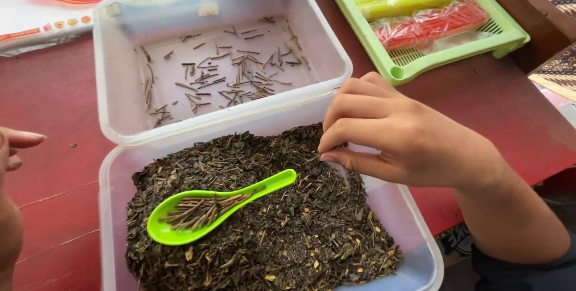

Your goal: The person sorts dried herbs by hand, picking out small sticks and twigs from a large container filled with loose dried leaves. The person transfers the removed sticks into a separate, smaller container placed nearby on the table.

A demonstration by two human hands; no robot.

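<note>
- Over the near tub (120,171), right hand (408,141): fingertips pressed together at the surface of the tea (288,231), seemingly pinching a thin stem; the stem itself is too small to confirm.
- Left hand (12,165): at frame edge, apart from both tubs; grip cannot be told.
- Green spoon (210,207): lies on the tea, bowl loaded with sorted stems.
- Far tub (216,57): touches the near one, holds scattered stems.
- Step, as judged: picking stems from the leaves. Next move calls for a clean lift without dragging leaf, then a drop among the stems.
- Green tray (420,63): well apart, upper right.
</note>
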